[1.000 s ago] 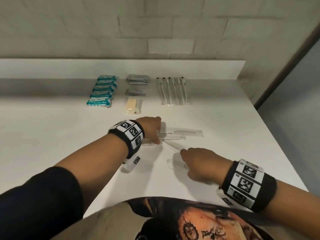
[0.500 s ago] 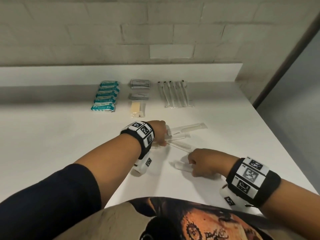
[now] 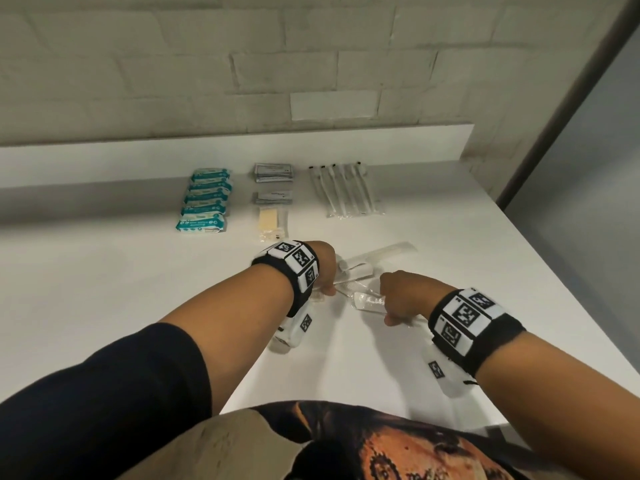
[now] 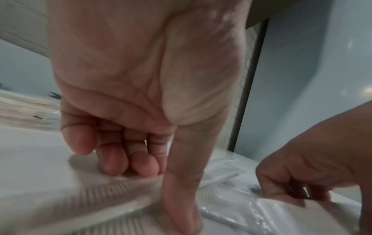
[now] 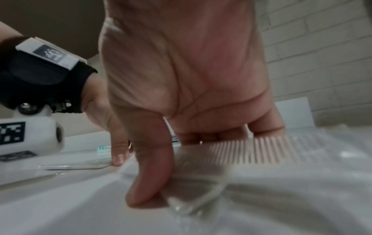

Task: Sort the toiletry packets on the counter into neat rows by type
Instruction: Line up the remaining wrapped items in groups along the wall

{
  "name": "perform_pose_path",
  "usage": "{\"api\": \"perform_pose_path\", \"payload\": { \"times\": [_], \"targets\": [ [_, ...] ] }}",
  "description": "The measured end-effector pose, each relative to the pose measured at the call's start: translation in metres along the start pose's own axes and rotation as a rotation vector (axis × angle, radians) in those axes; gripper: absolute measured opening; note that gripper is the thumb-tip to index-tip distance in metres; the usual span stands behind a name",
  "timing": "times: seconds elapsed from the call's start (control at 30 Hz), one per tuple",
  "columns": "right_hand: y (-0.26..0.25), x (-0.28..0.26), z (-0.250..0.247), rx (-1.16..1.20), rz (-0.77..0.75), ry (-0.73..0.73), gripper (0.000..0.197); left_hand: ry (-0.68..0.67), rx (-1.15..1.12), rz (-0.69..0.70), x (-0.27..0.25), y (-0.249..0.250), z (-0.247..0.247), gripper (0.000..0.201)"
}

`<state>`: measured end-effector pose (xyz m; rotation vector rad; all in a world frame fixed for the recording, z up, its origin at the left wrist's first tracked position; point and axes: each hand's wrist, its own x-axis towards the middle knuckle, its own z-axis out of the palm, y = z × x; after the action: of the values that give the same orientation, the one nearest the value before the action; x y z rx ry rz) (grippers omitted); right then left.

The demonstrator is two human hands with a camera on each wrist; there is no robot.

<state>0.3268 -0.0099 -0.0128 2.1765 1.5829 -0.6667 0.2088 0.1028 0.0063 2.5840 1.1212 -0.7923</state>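
At the frame's centre, the left hand (image 3: 323, 268) and right hand (image 3: 403, 299) each pinch a wrapped comb (image 5: 261, 151) off the worktop (image 3: 104, 289), likely to align them into 1 row.

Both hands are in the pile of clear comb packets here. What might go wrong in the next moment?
1. The comb packets overlap, so the left hand may drag a neighbour along.
2. The right hand pinches only the corner of a clear wrapper; it looks slippery and may slip free.
3. The toothbrush row lies just beyond; a sweeping move may disturb it.
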Motion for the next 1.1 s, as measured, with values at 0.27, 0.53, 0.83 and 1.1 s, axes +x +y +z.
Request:
{"api": "perform_pose_path", "payload": {
  "times": [0.27,0.53,0.83,1.1],
  "targets": [
    [0.017,-0.002,-0.002,-0.086,-0.036,-0.024,0.057,0.041,0.028,0.110,0.000,-0.014,-0.006,0.041],
    [0.019,0.021,-0.055,-0.155,-0.057,0.237,0.038,0.076,-0.027,0.014,-0.045,-0.058,0.011,0.059],
    [0.001,0.046,-0.053,-0.167,0.008,0.133,0.056,0.064,-0.086,-0.098,-0.049,-0.057,0.042,0.058],
    [0.018,0.037,-0.037,-0.026,-0.045,0.083,0.053,0.070,-0.242,-0.097,-0.043,-0.054,0.044,0.070]
  ]
}}
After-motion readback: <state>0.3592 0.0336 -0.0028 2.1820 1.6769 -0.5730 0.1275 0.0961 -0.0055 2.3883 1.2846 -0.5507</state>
